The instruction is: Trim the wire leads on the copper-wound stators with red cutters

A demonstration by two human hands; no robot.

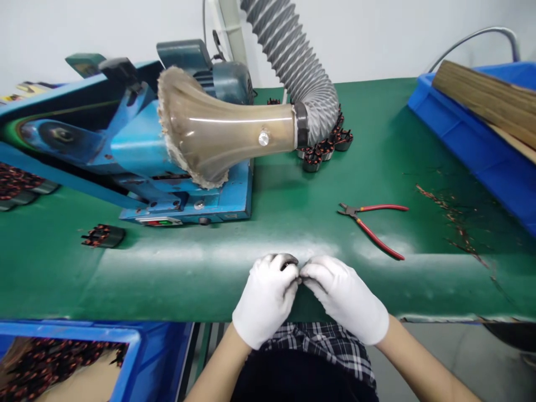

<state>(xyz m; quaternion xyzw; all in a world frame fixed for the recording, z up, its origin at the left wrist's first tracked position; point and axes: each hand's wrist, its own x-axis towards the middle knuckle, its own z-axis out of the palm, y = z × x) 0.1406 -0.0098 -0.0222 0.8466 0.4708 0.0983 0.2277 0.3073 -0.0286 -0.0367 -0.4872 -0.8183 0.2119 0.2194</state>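
Note:
My left hand (268, 296), in a white glove with blackened fingertips, is curled closed near the front edge of the green table. A small dark bit shows between its fingers; what it is I cannot make out. Fingertip to fingertip with it is my right hand (345, 296), also white-gloved, its thumb and fingers pinched together. Whatever lies in that pinch is hidden. Beyond the right hand, a pair of cutting pliers (355, 213) with red handles lies spread on the table, touched by neither hand. A black wound motor stator (104, 236) with copper coils sits farther left.
A blue belt machine (142, 145) with a clear suction hood (234, 125) and grey hose (297, 50) stands at back left. Several stators (312, 160) cluster behind it. Wire scraps (458, 226) lie at right beside a blue crate (473, 134). Another blue bin (138, 357) holds stators below left.

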